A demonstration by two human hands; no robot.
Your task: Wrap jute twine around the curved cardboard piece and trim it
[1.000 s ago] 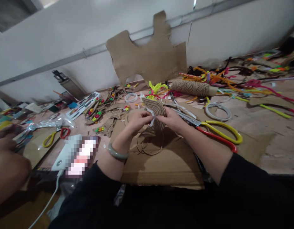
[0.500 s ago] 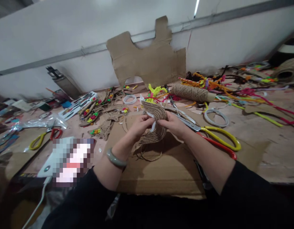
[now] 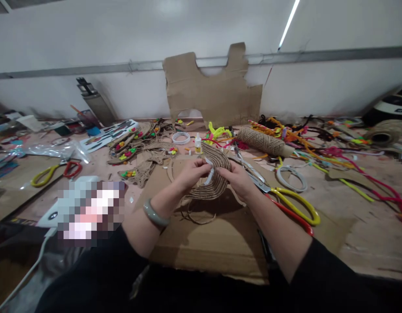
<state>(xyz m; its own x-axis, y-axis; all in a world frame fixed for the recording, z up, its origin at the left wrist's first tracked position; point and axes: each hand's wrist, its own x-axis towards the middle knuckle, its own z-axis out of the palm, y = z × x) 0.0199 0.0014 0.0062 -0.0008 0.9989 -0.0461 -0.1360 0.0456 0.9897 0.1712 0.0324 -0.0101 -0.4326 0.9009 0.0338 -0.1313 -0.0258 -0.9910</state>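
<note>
A curved piece covered in rows of brown twine is held up between my hands, above a sheet of cardboard. My left hand pinches a white strip, which looks like paper or tape, at the piece's inner edge. My right hand grips the twine-covered piece at its right side, thumb on top. Loose twine ends hang below it over the cardboard. Just behind stands a small white bottle with a yellow label.
Large scissors with yellow and red handles lie right of my right hand. A twine spool and a white tape roll sit beyond. Decorated twine pieces are heaped at left. A white power bank with a cable lies nearer.
The view has levelled and shifted. The twine piece has turned a little in my hands, showing more of its face, and the small bottle behind it is more visible.
</note>
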